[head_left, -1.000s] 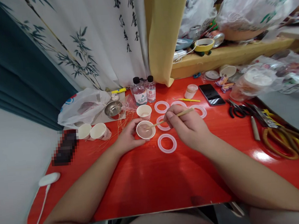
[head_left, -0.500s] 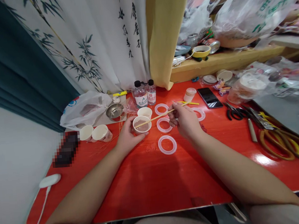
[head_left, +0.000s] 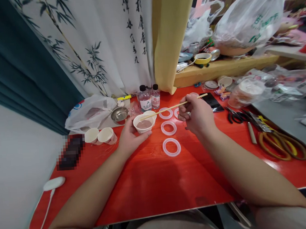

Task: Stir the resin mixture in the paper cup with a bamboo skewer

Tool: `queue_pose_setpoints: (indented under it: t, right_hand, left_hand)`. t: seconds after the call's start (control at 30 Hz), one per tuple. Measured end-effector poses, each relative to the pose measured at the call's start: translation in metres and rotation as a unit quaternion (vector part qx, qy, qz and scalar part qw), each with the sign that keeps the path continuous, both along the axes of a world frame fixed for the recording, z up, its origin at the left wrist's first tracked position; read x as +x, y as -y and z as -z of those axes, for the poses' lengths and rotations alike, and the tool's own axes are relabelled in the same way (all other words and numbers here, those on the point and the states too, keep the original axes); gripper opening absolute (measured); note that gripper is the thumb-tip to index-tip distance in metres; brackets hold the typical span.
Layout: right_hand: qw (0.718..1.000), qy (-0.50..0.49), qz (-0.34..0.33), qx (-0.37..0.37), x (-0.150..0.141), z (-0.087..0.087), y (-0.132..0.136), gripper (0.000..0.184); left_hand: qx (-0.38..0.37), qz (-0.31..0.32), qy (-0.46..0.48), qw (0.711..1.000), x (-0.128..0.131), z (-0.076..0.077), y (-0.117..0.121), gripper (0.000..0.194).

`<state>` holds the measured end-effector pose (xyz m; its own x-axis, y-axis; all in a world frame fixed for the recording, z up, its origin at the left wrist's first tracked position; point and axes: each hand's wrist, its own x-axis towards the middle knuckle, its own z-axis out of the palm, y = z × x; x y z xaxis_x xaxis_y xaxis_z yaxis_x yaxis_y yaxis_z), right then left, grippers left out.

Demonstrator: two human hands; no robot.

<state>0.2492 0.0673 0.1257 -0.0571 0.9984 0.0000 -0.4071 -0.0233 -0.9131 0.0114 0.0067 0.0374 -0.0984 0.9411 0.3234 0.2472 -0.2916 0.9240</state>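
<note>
My left hand (head_left: 132, 138) grips a white paper cup (head_left: 143, 123) holding pinkish-brown liquid (head_left: 144, 124), tilted slightly toward me. My right hand (head_left: 196, 114) pinches a thin wooden stick (head_left: 173, 107), whose tip lies across the cup's mouth. Below my right hand, translucent silicone rings lie flat on the red table (head_left: 136, 184): one (head_left: 168, 128) is near the cup and another (head_left: 172, 147) sits closer to me. A third ring (head_left: 165, 113) lies behind them. Another paper cup (head_left: 150, 114) stands partly hidden behind the held cup.
Bottles labelled A (head_left: 145, 99) and B (head_left: 155, 97) stand at the back. To the left are a steel bowl (head_left: 120, 115), a plastic bag (head_left: 90, 113) and two paper cups (head_left: 91, 135). A phone (head_left: 214, 102), scissors (head_left: 234, 116) and shears (head_left: 281, 146) lie right.
The stick has risen and swung, its far end now higher and to the right. My right hand has moved up and right, and the cup sits slightly farther back, tilted toward me.
</note>
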Motion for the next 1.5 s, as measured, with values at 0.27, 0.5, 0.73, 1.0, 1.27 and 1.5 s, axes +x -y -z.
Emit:
queue_pose_setpoints:
  t: [0.27, 0.5, 0.73, 1.0, 1.27, 1.5]
  right_hand:
    - [0.996, 0.049, 0.004, 0.071, 0.008, -0.035, 0.005, 0.021]
    - [0.995, 0.014, 0.013, 0.098, 0.014, -0.056, 0.008, 0.020]
    - [0.990, 0.063, 0.017, 0.126, 0.018, -0.066, 0.007, 0.025]
    - [0.988, 0.076, 0.050, 0.125, 0.018, -0.074, 0.006, 0.027]
    - [0.986, 0.097, 0.031, 0.131, 0.026, -0.085, 0.005, 0.025]
    - [0.993, 0.038, 0.093, 0.055, 0.010, -0.108, 0.021, 0.041]
  left_hand:
    - [0.000, 0.006, 0.011, 1.000, 0.000, -0.022, 0.008, 0.071]
    - [-0.018, 0.027, 0.019, 0.999, 0.005, -0.010, 0.006, 0.068]
    - [-0.033, 0.043, 0.018, 0.998, 0.007, -0.001, 0.006, 0.066]
    - [-0.032, 0.043, 0.019, 0.998, 0.007, -0.001, 0.005, 0.065]
    - [-0.021, 0.039, 0.022, 0.999, 0.007, -0.007, 0.006, 0.066]
    - [-0.023, 0.035, 0.033, 0.999, 0.007, -0.008, 0.005, 0.067]
